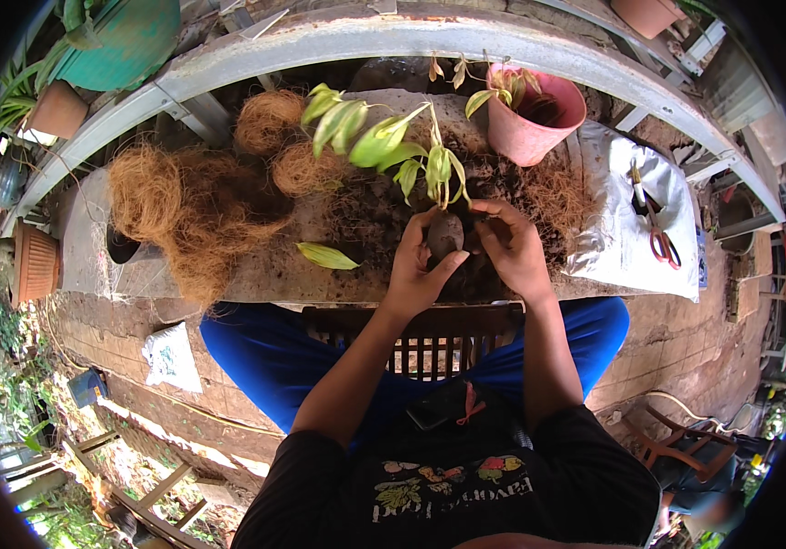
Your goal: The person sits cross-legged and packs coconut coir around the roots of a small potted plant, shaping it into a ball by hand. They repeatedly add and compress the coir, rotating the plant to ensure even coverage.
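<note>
Over the middle of the table, my left hand (420, 261) is closed round a dark, rounded root ball (446, 235). From its top rises a leafy plant (436, 169) with drooping green leaves, some leaning far to the left. My right hand (512, 245) is at the right side of the ball, its fingers bent and apart around a gap, fingertips near the stem base. Whether they touch the ball is hard to make out. Loose dark soil (375, 220) lies beneath and around both hands. A single yellow-green leaf (327, 255) rests left of my left hand.
Brown coconut fibre (201, 220) is heaped at the left, with round fibre clumps (269, 122) behind. A pink pot (532, 123) holding a wilted plant stands at the back right. Scissors (658, 233) and a white-handled tool (637, 186) lie on a white sack (617, 247). A metal rail (393, 38) runs behind.
</note>
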A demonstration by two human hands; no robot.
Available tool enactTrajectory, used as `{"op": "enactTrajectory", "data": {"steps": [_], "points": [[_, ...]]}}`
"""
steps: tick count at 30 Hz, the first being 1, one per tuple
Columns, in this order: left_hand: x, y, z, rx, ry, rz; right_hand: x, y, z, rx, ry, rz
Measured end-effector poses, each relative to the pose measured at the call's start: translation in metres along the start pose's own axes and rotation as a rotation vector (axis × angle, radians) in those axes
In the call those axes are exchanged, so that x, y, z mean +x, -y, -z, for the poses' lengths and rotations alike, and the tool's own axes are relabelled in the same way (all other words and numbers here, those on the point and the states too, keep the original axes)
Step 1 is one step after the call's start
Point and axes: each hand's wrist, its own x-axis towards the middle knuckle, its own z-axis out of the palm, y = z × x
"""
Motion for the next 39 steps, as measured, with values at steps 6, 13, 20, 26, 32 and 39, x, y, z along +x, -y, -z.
{"op": "enactTrajectory", "data": {"steps": [6,13,20,26,32,39], "points": [[-0.003,0.004,0.002,0.062,-0.014,-0.026,0.002,-0.005,0.005,0.005,-0.071,-0.046],[-0.002,0.002,0.008,0.04,-0.013,0.021,0.004,0.001,-0.001,-0.035,-0.088,0.147],[0.002,0.003,0.012,-0.235,-0.044,0.069,0.002,-0.003,0.0,-0.048,-0.052,0.001],[0.003,0.001,0.012,-0.163,-0.046,0.067,0.002,-0.009,-0.008,-0.081,-0.076,0.168],[0.004,-0.003,0.011,-0.126,-0.04,0.086,0.002,-0.016,-0.013,-0.052,-0.074,0.198],[0.003,0.007,0.016,-0.17,-0.041,0.04,-0.008,0.019,-0.011,0.035,-0.022,-0.035]]}}
